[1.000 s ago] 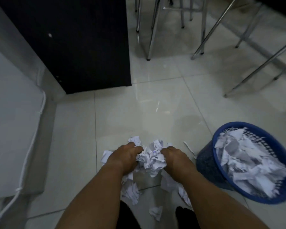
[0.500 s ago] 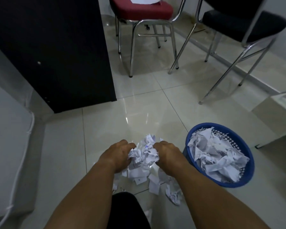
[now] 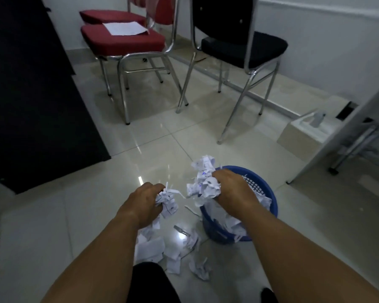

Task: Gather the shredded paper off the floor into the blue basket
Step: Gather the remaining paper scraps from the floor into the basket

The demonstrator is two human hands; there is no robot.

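Note:
My right hand (image 3: 232,189) grips a big wad of shredded white paper (image 3: 202,178) above the near-left rim of the blue basket (image 3: 269,193), which holds more shreds. My left hand (image 3: 144,202) is closed on a smaller bunch of shredded paper (image 3: 167,201) above the floor, left of the basket. More loose paper pieces (image 3: 162,250) lie on the tiles below my hands, next to the basket's base.
A black cabinet (image 3: 31,95) stands at the left. Red chairs (image 3: 123,42) and a black chair (image 3: 243,47) with chrome legs stand behind. A cream box (image 3: 306,136) and a white desk panel (image 3: 348,132) are at the right. My dark knee (image 3: 149,283) is below.
Both hands lifted off the floor with the paper and moved right toward the basket; the single clump has split between the hands. The view tilted up.

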